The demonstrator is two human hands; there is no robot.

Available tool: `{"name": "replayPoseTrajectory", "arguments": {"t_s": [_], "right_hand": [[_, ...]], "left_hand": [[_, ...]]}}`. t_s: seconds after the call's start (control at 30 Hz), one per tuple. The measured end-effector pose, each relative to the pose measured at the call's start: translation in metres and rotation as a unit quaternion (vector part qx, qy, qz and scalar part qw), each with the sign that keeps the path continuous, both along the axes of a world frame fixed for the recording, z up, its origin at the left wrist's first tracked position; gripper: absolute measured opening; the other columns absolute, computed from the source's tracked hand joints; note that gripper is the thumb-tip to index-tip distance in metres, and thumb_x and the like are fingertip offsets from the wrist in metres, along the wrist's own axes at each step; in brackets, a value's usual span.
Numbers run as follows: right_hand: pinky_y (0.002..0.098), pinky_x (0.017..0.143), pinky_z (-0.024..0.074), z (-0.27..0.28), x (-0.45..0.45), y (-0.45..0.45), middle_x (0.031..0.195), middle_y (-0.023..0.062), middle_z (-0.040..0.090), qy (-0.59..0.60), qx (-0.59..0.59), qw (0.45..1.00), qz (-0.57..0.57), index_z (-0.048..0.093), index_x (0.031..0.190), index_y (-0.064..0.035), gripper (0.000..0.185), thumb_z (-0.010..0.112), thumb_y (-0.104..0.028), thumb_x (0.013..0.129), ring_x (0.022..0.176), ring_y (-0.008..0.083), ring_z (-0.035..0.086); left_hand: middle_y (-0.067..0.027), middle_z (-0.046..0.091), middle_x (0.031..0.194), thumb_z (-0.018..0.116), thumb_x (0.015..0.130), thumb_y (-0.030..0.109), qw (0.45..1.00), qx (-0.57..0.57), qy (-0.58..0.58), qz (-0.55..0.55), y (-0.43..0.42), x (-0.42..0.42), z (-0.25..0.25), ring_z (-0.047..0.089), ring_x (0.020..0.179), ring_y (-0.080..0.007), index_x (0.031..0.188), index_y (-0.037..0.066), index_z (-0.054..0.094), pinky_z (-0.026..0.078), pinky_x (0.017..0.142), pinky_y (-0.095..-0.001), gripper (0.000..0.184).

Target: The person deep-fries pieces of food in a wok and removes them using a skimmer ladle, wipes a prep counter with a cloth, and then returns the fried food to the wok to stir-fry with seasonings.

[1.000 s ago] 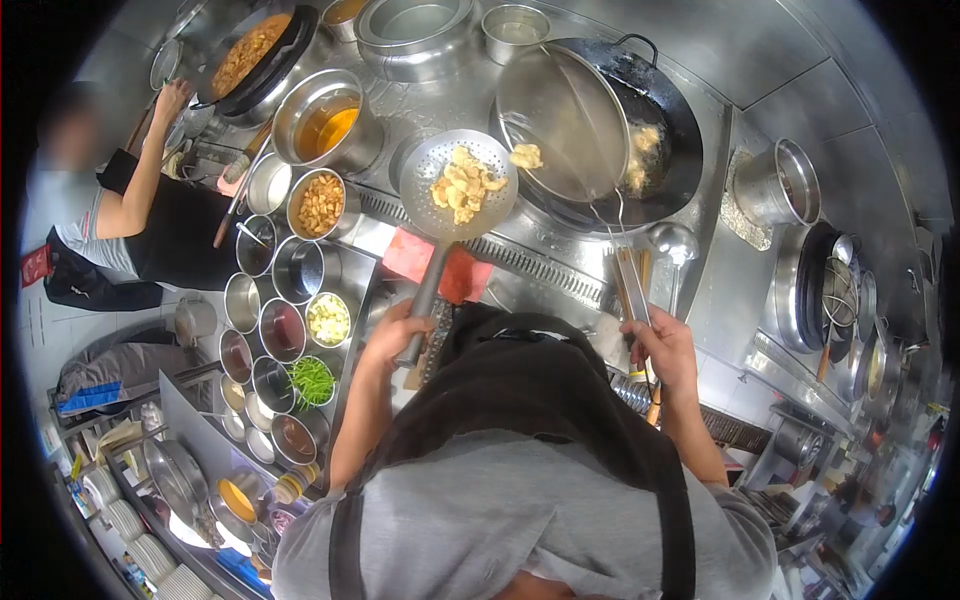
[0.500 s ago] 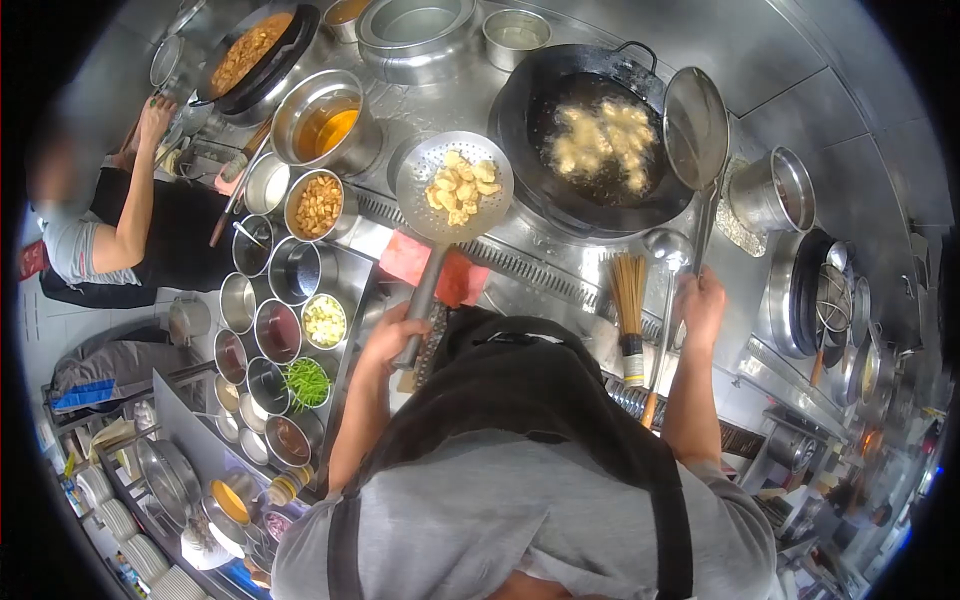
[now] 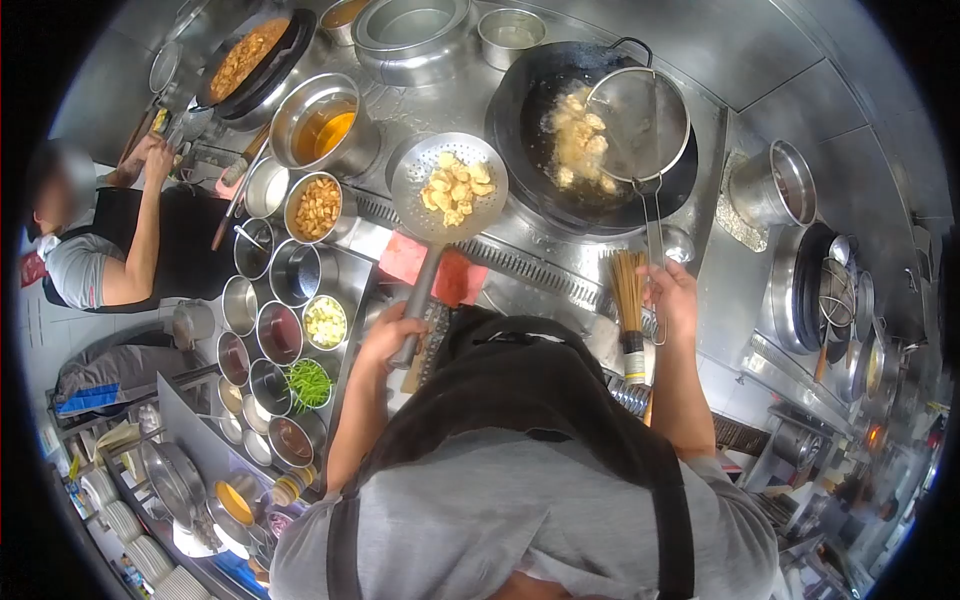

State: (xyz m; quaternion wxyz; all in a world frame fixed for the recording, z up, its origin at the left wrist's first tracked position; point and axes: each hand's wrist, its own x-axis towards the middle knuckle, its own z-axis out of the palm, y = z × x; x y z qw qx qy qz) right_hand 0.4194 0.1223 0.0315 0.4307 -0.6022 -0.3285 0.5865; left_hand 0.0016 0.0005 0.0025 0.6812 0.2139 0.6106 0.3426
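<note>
My left hand is wrapped round the handle of a perforated ladle, whose bowl carries pale fried pieces. In my right hand is the handle of a round mesh strainer. The strainer lies over the right part of a black wok of hot oil. Frying pieces bubble in the oil to the left of the mesh, and some may be hidden under it. A bamboo brush stands just left of my right hand.
Left of the ladle are a pot of orange liquid, a pot of browned cubes and several ingredient tins. A co-worker stands at the far left by another wok. A steel pot sits right of the wok.
The strainer first swung right, off the wok, then came back left over it. My right hand moved with it. The ladle shifted slightly left. The co-worker's hands came together.
</note>
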Motion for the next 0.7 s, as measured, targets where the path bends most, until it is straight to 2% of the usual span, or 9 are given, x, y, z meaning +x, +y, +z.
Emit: {"name": "replayPoseTrajectory", "arguments": {"t_s": [0.2,0.27,0.43,0.47,0.53,0.57,0.63,0.7], "right_hand": [[0.0223,0.04,0.0388,0.008,-0.006,-0.005,0.079,0.0087,0.065,-0.005,-0.004,1.0,0.02,0.059,0.098,0.0018,0.016,0.054,-0.006,0.085,0.046,0.0095,0.05],[0.0226,0.039,0.0382,0.012,-0.011,-0.008,0.079,0.0096,0.065,-0.015,-0.002,1.0,0.027,0.059,0.096,0.0027,0.015,0.054,-0.006,0.085,0.045,0.0101,0.05],[0.023,0.041,0.0398,0.025,-0.012,-0.015,0.079,0.0067,0.066,-0.129,0.019,0.987,0.097,0.061,0.105,0.0027,0.024,0.051,-0.005,0.085,0.046,0.0096,0.054],[0.023,0.041,0.0398,0.023,-0.009,-0.013,0.079,0.0067,0.066,-0.129,0.019,0.987,0.096,0.061,0.105,0.0027,0.024,0.051,-0.005,0.085,0.046,0.0096,0.054],[0.0243,0.04,0.04,0.018,-0.001,-0.007,0.078,0.0066,0.066,-0.242,0.057,0.964,0.089,0.061,0.106,0.003,0.024,0.05,-0.004,0.085,0.046,0.0094,0.054],[0.0243,0.04,0.04,0.019,0.001,-0.003,0.078,0.0066,0.066,-0.243,0.057,0.964,0.088,0.061,0.106,0.003,0.024,0.05,-0.004,0.085,0.046,0.0094,0.054],[0.025,0.04,0.0401,0.025,0.002,0.004,0.075,0.0067,0.066,-0.268,0.081,0.96,0.012,0.061,0.102,0.0041,0.022,0.049,-0.003,0.085,0.045,0.0098,0.054],[0.0253,0.04,0.0397,0.025,0.01,0.006,0.07,0.0075,0.064,-0.309,0.093,0.946,0.023,0.062,0.096,0.0043,0.019,0.049,-0.003,0.084,0.045,0.0104,0.054]], "left_hand": [[-0.0048,0.055,0.066,0.063,0.072,0.01,1.0,-0.007,0.01,-0.005,-0.001,0.002,0.001,0.052,0.049,-0.0135,0.091,0.001,0.055,0.04,0.045,-0.0257,0.022],[-0.0046,0.055,0.065,0.059,0.07,0.008,1.0,-0.006,0.026,-0.016,-0.001,0.003,0.004,0.051,0.05,-0.0121,0.087,0.001,0.054,0.041,0.045,-0.0241,0.019],[-0.0047,0.055,0.065,0.059,0.071,0.01,0.999,-0.006,0.033,-0.021,0.001,0.004,0.009,0.051,0.05,-0.0121,0.087,0.001,0.054,0.041,0.046,-0.0243,0.019],[-0.0047,0.055,0.065,0.059,0.071,0.011,0.999,-0.009,0.035,-0.018,0.002,0.005,0.012,0.051,0.049,-0.0121,0.088,0.001,0.054,0.041,0.045,-0.0244,0.019],[-0.0047,0.055,0.066,0.059,0.072,0.011,0.999,-0.005,0.028,-0.015,0.0,0.003,0.007,0.051,0.049,-0.0121,0.088,0.001,0.054,0.04,0.045,-0.0242,0.02],[-0.0046,0.055,0.066,0.059,0.072,0.012,1.0,0.001,0.021,-0.011,0.0,0.002,0.006,0.051,0.049,-0.012,0.089,0.001,0.054,0.04,0.045,-0.024,0.021],[-0.0046,0.055,0.066,0.059,0.072,0.012,1.0,0.0,0.02,-0.015,0.0,0.001,0.005,0.051,0.048,-0.0119,0.09,0.001,0.054,0.04,0.044,-0.0237,0.022],[-0.0046,0.055,0.066,0.059,0.072,0.012,1.0,0.0,0.019,-0.017,-0.001,0.0,0.004,0.051,0.048,-0.0118,0.091,0.001,0.053,0.04,0.044,-0.0234,0.023]]}}
